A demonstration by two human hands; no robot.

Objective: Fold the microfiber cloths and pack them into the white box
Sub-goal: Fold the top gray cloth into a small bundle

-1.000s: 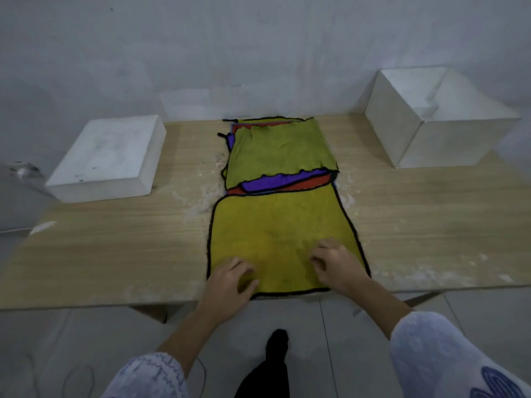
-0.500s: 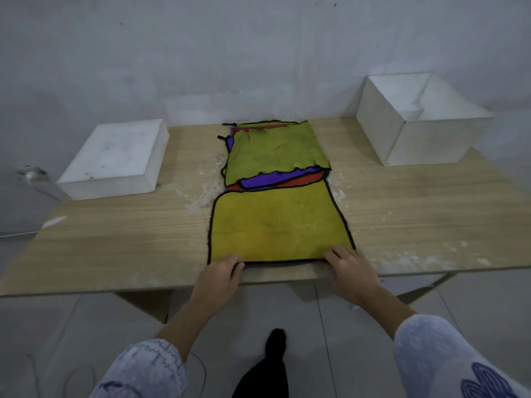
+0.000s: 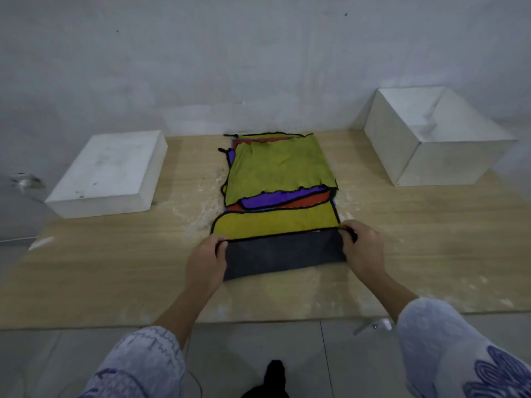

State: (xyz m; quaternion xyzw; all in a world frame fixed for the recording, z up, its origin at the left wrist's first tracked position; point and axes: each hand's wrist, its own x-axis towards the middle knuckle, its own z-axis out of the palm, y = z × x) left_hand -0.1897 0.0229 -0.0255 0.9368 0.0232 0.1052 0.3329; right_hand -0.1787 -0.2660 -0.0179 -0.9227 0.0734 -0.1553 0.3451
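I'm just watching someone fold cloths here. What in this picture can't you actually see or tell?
All from the head view:
- Pile of cloths: the green top cloth covers the rest, so their number is unclear.
- Open white box: its floor is hidden behind the near walls.
- Flat white box: closed on top, contents hidden.
- Left hand and right hand: fingertips tucked under the yellow cloth.

Wooden table (image 3: 115, 271) carries white powdery smears, a flat closed white block (image 3: 109, 173) sits at its far left, grey wall (image 3: 230, 67) behind, tiled floor (image 3: 258, 346) below.
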